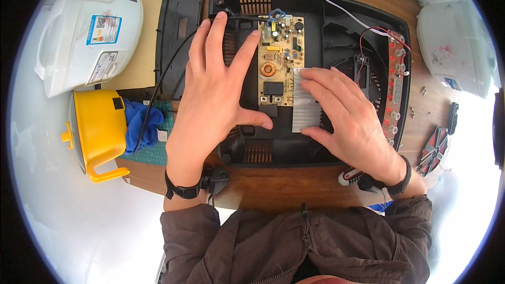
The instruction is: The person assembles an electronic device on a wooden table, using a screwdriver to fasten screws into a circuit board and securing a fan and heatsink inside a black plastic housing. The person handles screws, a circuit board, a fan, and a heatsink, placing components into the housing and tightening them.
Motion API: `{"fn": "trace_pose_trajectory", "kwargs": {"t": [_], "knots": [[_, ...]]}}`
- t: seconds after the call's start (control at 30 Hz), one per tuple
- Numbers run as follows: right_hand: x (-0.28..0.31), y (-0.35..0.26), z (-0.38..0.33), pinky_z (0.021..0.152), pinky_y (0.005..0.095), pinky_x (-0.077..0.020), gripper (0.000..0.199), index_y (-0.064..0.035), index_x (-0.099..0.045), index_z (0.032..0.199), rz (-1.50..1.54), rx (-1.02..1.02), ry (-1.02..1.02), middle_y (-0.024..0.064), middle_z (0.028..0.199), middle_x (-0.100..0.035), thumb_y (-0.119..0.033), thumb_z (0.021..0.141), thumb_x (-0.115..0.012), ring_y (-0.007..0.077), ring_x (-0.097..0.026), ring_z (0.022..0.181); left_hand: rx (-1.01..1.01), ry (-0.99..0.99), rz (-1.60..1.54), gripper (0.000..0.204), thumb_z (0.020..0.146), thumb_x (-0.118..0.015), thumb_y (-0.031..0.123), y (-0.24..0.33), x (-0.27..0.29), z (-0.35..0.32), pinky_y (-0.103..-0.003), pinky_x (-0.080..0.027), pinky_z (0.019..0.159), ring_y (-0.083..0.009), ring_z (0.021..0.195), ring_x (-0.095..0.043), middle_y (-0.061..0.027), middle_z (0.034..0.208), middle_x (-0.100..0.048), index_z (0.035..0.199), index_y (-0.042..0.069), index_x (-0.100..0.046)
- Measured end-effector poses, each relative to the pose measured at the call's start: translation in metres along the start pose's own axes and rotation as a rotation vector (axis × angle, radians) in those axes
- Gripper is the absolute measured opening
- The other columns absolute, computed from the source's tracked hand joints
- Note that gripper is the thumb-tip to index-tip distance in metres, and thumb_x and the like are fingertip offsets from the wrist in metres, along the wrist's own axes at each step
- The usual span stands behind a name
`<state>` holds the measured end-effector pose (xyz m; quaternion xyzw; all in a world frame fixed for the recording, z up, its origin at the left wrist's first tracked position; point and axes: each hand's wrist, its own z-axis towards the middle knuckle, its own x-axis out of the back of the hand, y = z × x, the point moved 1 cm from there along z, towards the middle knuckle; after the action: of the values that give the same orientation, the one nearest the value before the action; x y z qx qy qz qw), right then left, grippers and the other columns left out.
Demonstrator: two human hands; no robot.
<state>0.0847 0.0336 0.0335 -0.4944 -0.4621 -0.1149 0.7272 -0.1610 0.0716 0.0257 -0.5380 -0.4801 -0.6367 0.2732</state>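
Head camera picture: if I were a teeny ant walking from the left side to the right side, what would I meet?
Yellow pot, blue cloth, left hand, circuit board, silver ridged metal block, right hand, strip with red lights, white rounded appliance.

The single view looks steeply down from the left of two head-worn fisheye lenses, near enough that the black casing [313, 37] fills its middle. It takes in the wearer's brown jacket [236, 242] on the casing's near side, the worktop [284, 184] around it, and white appliances [79, 26] left and right of it.
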Motion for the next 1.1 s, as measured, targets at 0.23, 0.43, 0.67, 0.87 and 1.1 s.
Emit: {"fn": "trace_pose_trajectory", "kwargs": {"t": [0.23,0.43,0.67,0.87,1.1], "knots": [[-0.001,0.000,-0.001,0.119,0.0529,-0.0436,0.079,0.0039,-0.057,0.136,-0.025,-0.005,0.001,0.0201,0.143,-0.058,-0.004,0.064,-0.088,0.0392,-0.058,0.132,-0.011,0.027,0.009,0.132,0.038,-0.103,0.023,-0.001,-0.003,-0.001,-0.058,-0.037,0.123,-0.0486,0.155,-0.021,-0.0209,0.170,-0.019,0.157,0.019,-0.047],[0.000,0.002,0.001,0.119,0.0536,-0.0437,0.087,0.0005,-0.052,0.143,-0.009,-0.033,0.010,0.0185,0.139,-0.062,-0.004,0.065,-0.089,0.0386,-0.060,0.130,-0.017,0.049,0.005,0.131,0.039,-0.103,0.023,-0.001,-0.005,-0.001,-0.058,-0.038,0.123,-0.0490,0.154,-0.022,-0.0210,0.169,-0.019,0.157,0.019,-0.047],[-0.001,0.004,0.000,0.120,0.0544,-0.0406,0.097,-0.0030,-0.044,0.151,-0.014,-0.052,0.015,0.0184,0.139,-0.063,-0.008,0.066,-0.092,0.0385,-0.060,0.131,-0.004,0.053,0.034,0.127,0.042,-0.103,0.024,0.001,-0.006,-0.002,-0.058,-0.038,0.122,-0.0491,0.154,-0.022,-0.0204,0.170,-0.020,0.156,0.019,-0.048],[-0.006,0.004,-0.002,0.123,0.0536,-0.0367,0.112,-0.0053,-0.038,0.160,0.031,-0.099,0.070,0.0117,0.150,-0.060,-0.006,0.063,-0.094,0.0353,-0.056,0.139,-0.024,0.082,0.018,0.122,0.046,-0.103,0.024,0.000,-0.007,-0.002,-0.058,-0.036,0.123,-0.0482,0.154,-0.021,-0.0196,0.170,-0.020,0.155,0.019,-0.049],[-0.001,-0.002,-0.008,0.120,0.0472,-0.0354,0.118,-0.0077,-0.036,0.163,-0.079,-0.123,0.044,0.0090,0.150,-0.060,-0.009,0.061,-0.095,0.0307,-0.053,0.139,-0.018,0.086,0.024,0.120,0.047,-0.102,0.023,-0.002,-0.011,-0.005,-0.057,-0.037,0.123,-0.0474,0.154,-0.022,-0.0180,0.170,-0.022,0.155,0.019,-0.050]]}}
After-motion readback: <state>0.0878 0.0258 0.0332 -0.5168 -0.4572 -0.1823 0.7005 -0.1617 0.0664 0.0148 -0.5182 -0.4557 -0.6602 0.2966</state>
